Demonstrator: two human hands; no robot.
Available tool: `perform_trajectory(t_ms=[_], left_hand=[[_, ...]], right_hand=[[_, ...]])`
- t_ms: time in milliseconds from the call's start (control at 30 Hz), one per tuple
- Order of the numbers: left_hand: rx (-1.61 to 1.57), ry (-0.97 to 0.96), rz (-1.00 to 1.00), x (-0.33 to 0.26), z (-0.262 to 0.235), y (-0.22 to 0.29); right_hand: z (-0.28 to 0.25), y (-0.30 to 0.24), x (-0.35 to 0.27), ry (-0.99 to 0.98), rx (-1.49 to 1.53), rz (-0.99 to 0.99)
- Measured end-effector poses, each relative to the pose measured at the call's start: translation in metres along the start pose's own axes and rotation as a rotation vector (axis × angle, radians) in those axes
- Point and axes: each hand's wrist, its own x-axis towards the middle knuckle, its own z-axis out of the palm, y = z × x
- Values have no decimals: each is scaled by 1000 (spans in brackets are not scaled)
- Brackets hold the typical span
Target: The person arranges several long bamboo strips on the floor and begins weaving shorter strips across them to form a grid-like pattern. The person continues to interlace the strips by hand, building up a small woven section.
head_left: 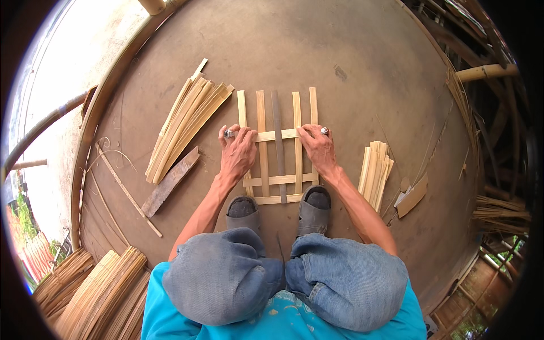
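On the brown floor point(351, 51) we see, at left, a fanned bundle of pale bamboo slats point(184, 127), with a dark flat blade-like piece point(170, 181) just below it and a long thin stick point(127, 190) lying slantwise beside that. At right we see a shorter stack of pale slats point(375, 173), with scraps of cardboard point(412, 197) near it. At lower left we note heaps of thin bamboo strips point(99, 292); a bamboo pole point(486, 72) crosses the upper right.

Brown floor point(340, 51) bears a bamboo strip lattice point(277, 147) at centre, loose strips point(187, 127) far left, short strips point(375, 173) right, possibly a blade point(170, 181) left.
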Motion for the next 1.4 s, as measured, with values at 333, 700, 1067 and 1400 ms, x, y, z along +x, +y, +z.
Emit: perform_trajectory(t_ms=[333, 700, 1067, 1400], left_hand=[[-86, -58, -2, -30, -3, 9], [-162, -42, 20, -39, -1, 9], [-167, -3, 55, -44, 3, 8], [-193, 48, 66, -45, 0, 11]], right_hand=[[-6, -13, -27, -17, 30, 21], [-11, -27, -37, -55, 33, 55], [-10, -37, -49, -61, 55, 111], [-3, -36, -56, -33, 89, 133]])
